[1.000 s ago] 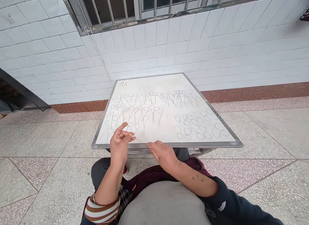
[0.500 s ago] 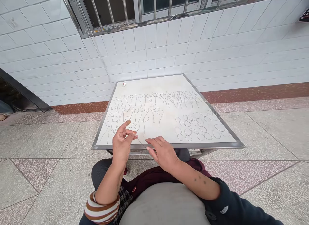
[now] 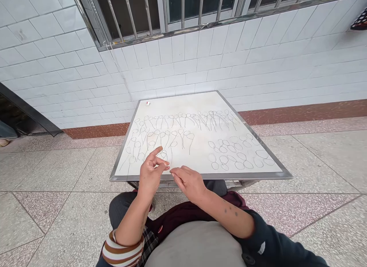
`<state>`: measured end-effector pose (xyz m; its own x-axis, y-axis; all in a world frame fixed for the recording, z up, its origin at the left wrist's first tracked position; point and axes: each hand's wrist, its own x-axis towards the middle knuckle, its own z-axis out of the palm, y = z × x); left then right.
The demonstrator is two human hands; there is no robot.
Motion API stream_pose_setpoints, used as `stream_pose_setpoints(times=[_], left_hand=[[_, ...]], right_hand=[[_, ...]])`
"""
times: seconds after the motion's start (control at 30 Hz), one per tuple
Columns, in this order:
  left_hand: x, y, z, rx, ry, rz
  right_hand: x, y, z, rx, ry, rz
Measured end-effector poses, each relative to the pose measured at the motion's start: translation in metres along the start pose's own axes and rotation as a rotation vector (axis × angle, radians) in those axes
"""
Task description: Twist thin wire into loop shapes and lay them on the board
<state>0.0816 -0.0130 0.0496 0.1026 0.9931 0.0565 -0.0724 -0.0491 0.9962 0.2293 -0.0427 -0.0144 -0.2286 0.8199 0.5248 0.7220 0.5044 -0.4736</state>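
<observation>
My left hand is over the near edge of the board, thumb and index fingertip pinched on a thin dark wire, the other fingers partly raised. A wire loop shows just above the pinch; whether it is the held wire or one lying on the board, I cannot tell. My right hand is beside it, thumb and index closed on the wire close to the left fingertips. Several wire loops with long tails lie in rows across the white board. Plain wire rings are grouped at the right.
A metal rim borders the board. At its far left corner lies a small white and red item. Behind stands a white tiled wall with a barred window. My knees are under the near edge.
My right hand's thumb and fingers, apart before, have closed on the wire near the left fingertips. My left hand has shifted slightly right and down, still pinching.
</observation>
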Motion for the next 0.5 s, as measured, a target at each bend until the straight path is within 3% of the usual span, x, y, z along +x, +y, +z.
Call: stream_pose_setpoints(times=[0.3, 0.4, 0.5], left_hand=[[0.001, 0.002, 0.001, 0.044, -0.019, -0.005], [0.002, 0.006, 0.0, 0.083, -0.053, -0.029], [0.003, 0.01, -0.001, 0.155, -0.171, -0.075]], right_hand=[[-0.003, 0.0, 0.005, 0.067, -0.037, 0.032], [0.002, 0.007, 0.0, 0.252, -0.062, 0.106], [0.015, 0.016, -0.011, 0.549, 0.005, 0.267]])
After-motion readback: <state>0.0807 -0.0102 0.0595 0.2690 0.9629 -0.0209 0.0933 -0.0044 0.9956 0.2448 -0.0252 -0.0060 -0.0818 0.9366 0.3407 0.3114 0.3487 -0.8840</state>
